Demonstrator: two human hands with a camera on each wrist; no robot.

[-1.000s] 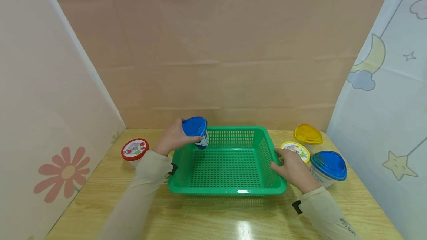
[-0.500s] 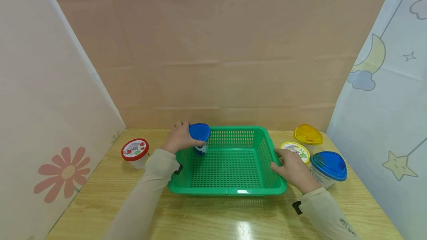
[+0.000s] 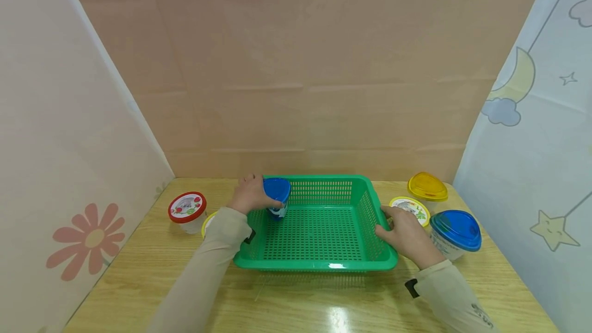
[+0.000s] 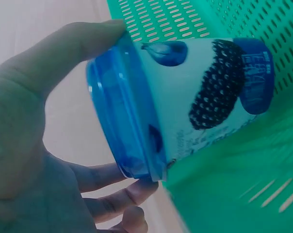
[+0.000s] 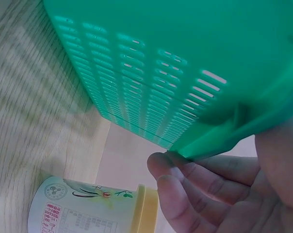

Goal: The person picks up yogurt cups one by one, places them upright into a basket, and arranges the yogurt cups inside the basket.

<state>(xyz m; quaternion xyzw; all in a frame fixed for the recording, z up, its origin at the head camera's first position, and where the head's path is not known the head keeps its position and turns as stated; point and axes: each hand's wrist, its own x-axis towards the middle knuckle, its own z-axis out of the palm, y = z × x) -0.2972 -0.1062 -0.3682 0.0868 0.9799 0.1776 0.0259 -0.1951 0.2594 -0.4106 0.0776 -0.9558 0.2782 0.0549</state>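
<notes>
Our left hand [image 3: 250, 194] pinches a blue-topped cup [image 3: 277, 189], and our right hand [image 3: 409, 234] grips a green basket [image 3: 314, 265].
Our left thumb and fingers go round the blue lid, and dark berries show on the cup's side. The cup is lid up, inside the back left corner of the basket; we can't tell if its bottom touches the floor there. Our right thumb is on the inside of the basket's right edge, and our other fingers curl under it from outside. Just past our right hand sit a yellow-rimmed tub [image 3: 413, 207], a big blue-lidded tub [image 3: 455, 231] and, further back, a yellow see-through lid [image 3: 427, 186]. Off to the left is a red-lidded tub [image 3: 187, 207]. Our left sleeve [image 3: 208, 258] partly hides another yellow-rimmed one [image 3: 207, 225]. Everything is on a wooden table [image 3: 134, 276].
</notes>
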